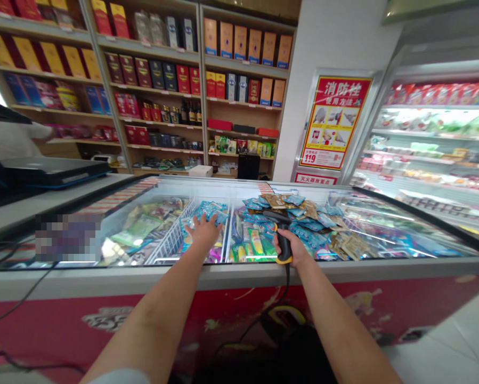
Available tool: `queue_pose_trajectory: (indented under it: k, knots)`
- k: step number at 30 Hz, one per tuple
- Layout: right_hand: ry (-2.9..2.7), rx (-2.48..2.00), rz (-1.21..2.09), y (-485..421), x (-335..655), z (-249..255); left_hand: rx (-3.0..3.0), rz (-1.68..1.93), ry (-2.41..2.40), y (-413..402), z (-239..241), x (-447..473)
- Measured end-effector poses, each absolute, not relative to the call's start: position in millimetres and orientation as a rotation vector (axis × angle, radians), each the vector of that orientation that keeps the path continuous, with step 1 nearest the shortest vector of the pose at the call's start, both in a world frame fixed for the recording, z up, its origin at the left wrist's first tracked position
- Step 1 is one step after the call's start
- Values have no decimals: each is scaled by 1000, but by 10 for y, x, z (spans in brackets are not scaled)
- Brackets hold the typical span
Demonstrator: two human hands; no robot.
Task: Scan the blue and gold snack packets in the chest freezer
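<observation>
A chest freezer [239, 269] with glass lids stands in front of me, full of packaged ice creams. My left hand [202, 230] reaches in with fingers spread, over blue packets [211, 209] in a white wire basket. My right hand [290, 248] is closed round the handle of a black and yellow barcode scanner [281, 234], whose head points at a heap of blue and brown packets [303, 216]. The scanner's black cable [263, 320] hangs down in front of the freezer.
A checkout counter [43, 202] with a black device [47, 170] lies to the left. Shelves of boxed goods [155, 80] fill the back wall. An open refrigerated display [431, 149] stands on the right, beside a red fire notice [335, 122].
</observation>
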State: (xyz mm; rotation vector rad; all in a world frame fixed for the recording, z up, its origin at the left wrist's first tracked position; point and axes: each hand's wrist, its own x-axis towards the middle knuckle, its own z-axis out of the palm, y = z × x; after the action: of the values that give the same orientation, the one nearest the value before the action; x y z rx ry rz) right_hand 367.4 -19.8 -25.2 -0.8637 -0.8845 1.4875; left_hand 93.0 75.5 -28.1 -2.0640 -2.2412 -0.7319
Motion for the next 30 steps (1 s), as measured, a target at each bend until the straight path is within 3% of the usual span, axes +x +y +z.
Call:
queue_pose_trajectory:
  k: [30]
  knots:
    - [-874, -872, 1501, -241, 3675, -236, -2011, -700, -2169, 566, -250, 948]
